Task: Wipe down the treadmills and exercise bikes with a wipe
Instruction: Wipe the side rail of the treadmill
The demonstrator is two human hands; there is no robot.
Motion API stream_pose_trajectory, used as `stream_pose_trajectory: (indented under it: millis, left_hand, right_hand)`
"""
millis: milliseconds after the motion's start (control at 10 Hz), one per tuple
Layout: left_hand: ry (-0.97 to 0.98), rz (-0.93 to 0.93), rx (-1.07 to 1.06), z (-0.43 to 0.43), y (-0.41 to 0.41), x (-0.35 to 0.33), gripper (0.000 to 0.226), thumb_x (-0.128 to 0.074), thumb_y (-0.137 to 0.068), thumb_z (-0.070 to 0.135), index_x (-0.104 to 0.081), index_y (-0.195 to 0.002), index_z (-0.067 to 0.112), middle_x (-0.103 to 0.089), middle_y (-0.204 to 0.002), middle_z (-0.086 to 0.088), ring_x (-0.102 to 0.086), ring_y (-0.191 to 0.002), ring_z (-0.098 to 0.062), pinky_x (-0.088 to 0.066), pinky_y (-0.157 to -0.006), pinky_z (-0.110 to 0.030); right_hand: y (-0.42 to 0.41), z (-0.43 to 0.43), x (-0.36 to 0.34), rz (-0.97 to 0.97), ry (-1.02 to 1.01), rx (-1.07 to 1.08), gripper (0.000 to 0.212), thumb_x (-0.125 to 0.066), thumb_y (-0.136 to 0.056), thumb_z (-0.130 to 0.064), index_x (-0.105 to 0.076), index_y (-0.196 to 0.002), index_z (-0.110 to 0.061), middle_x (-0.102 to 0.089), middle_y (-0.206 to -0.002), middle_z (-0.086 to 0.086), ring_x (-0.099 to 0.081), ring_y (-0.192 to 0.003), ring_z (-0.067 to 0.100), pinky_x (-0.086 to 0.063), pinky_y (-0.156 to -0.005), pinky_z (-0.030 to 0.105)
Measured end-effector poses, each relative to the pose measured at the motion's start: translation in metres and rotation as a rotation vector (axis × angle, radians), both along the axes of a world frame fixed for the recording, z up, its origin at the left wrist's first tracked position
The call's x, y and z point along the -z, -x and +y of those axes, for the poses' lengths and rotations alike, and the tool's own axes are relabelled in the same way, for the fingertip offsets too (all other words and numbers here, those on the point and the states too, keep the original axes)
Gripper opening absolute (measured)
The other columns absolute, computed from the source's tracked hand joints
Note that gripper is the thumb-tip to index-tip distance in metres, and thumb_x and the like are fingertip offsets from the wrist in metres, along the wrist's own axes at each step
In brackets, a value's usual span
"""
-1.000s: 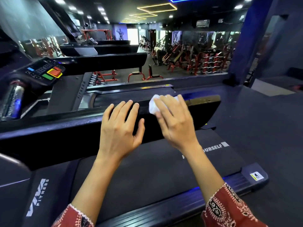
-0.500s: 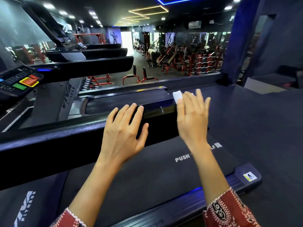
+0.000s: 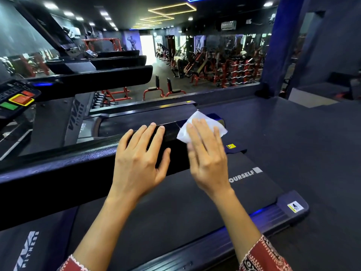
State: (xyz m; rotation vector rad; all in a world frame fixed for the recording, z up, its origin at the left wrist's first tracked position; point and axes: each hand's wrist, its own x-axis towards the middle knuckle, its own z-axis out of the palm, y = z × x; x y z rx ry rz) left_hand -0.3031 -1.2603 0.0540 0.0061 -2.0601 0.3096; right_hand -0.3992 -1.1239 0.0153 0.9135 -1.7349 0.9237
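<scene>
A black treadmill side handrail [image 3: 74,165] runs across the view from lower left to its far end at centre right. My left hand [image 3: 139,163] lies flat on top of the rail with its fingers straight. Just to its right, my right hand [image 3: 207,153] presses a white wipe [image 3: 197,119] onto the rail's far end with flat fingers; the wipe spreads out beyond the fingertips. Below the rail lies the treadmill belt [image 3: 175,212] with white lettering.
The treadmill console [image 3: 15,98] with red and green buttons sits at the left edge. More treadmills [image 3: 109,73] stand in a row behind it. Dark flooring [image 3: 293,143] spreads to the right, a blue pillar [image 3: 273,45] stands at the back right, with red weight machines [image 3: 224,69] behind.
My right hand slid the wipe along the rail toward its far end, and the wipe now shows spread out beyond my fingers. My left hand stayed flat on the rail.
</scene>
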Motion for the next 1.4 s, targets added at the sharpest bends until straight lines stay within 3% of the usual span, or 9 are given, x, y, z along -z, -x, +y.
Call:
stream_pose_trajectory:
  millis: [100,300,400,500,600,900,1100,1300,1400]
  left_hand:
    - [0.0,0.009,0.0,0.0,0.0,0.001,0.043,-0.052,-0.089,0.028,-0.064,-0.119,0.001,-0.064,-0.12,-0.018,-0.063,-0.107,-0.033,-0.037,-0.097,-0.043]
    - [0.0,0.019,0.007,0.0,0.001,0.001,0.043,-0.052,-0.088,0.028,-0.065,-0.118,0.001,-0.064,-0.12,-0.018,-0.063,-0.106,-0.034,-0.038,-0.097,-0.043]
    - [-0.003,0.02,0.006,0.0,0.001,0.001,0.042,-0.052,-0.088,0.028,-0.065,-0.118,0.001,-0.064,-0.119,-0.018,-0.063,-0.107,-0.034,-0.038,-0.097,-0.044]
    - [-0.002,0.013,0.006,0.0,0.002,0.001,0.042,-0.052,-0.088,0.028,-0.064,-0.119,0.001,-0.064,-0.12,-0.018,-0.063,-0.107,-0.034,-0.038,-0.097,-0.044]
    - [-0.005,0.012,0.016,-0.001,0.002,0.001,0.042,-0.052,-0.088,0.027,-0.064,-0.119,0.001,-0.063,-0.121,-0.018,-0.063,-0.108,-0.034,-0.038,-0.097,-0.044]
    - [0.043,0.015,0.043,-0.007,-0.014,0.017,0.045,-0.055,-0.091,0.021,-0.055,-0.131,0.001,-0.052,-0.135,-0.019,-0.045,-0.128,-0.03,-0.028,-0.11,-0.045]
    - [0.095,0.023,0.018,-0.013,-0.022,0.028,0.048,-0.058,-0.09,0.019,-0.051,-0.134,0.003,-0.045,-0.141,-0.02,-0.038,-0.134,-0.031,-0.023,-0.113,-0.044]
    - [0.108,0.033,0.015,-0.014,-0.022,0.032,0.051,-0.059,-0.089,0.02,-0.049,-0.136,0.004,-0.044,-0.141,-0.02,-0.038,-0.134,-0.031,-0.021,-0.114,-0.044]
    - [0.123,0.034,0.016,-0.015,-0.024,0.032,0.052,-0.06,-0.088,0.019,-0.048,-0.136,0.004,-0.044,-0.142,-0.02,-0.038,-0.134,-0.031,-0.021,-0.114,-0.043]
  right_hand:
    - [0.02,0.009,-0.023,-0.248,0.137,0.022,0.038,-0.036,-0.101,-0.019,-0.059,-0.125,0.001,-0.057,-0.132,0.015,-0.044,-0.131,0.035,-0.017,-0.116,0.028]
    - [-0.002,0.001,-0.024,0.042,-0.081,-0.047,0.032,-0.045,-0.097,-0.013,-0.063,-0.119,0.003,-0.061,-0.122,0.017,-0.055,-0.113,0.034,-0.039,-0.105,0.043]
    - [0.018,0.008,-0.032,-0.075,-0.024,0.022,0.031,-0.044,-0.098,-0.018,-0.066,-0.113,-0.002,-0.064,-0.117,0.014,-0.056,-0.109,0.034,-0.041,-0.098,0.047]
    - [0.021,-0.001,-0.037,-0.259,0.097,0.061,0.038,-0.038,-0.098,-0.025,-0.064,-0.112,-0.002,-0.063,-0.119,0.012,-0.048,-0.123,0.032,-0.022,-0.114,0.05]
    - [-0.001,-0.014,-0.019,-0.095,0.018,-0.009,0.037,-0.039,-0.099,-0.021,-0.061,-0.12,0.0,-0.06,-0.128,0.014,-0.046,-0.128,0.032,-0.017,-0.116,0.045]
    - [0.001,-0.033,0.011,-0.213,0.323,0.031,0.047,-0.026,-0.105,-0.022,-0.031,-0.145,0.003,-0.029,-0.153,0.019,-0.016,-0.145,0.028,-0.012,-0.119,0.046]
    - [-0.011,-0.038,0.077,-0.22,0.269,-0.053,0.054,-0.022,-0.106,-0.031,0.002,-0.154,-0.022,0.006,-0.161,-0.008,0.0,-0.148,0.019,-0.005,-0.12,0.041]
    - [0.006,-0.043,0.029,-0.345,0.404,0.03,0.057,-0.018,-0.105,-0.034,-0.003,-0.149,-0.001,0.001,-0.159,0.012,0.003,-0.147,0.024,-0.001,-0.12,0.044]
    - [-0.007,-0.045,0.057,-0.293,0.301,0.012,0.056,-0.019,-0.106,-0.033,0.006,-0.153,-0.014,0.011,-0.16,0.002,0.004,-0.148,0.024,-0.002,-0.12,0.043]
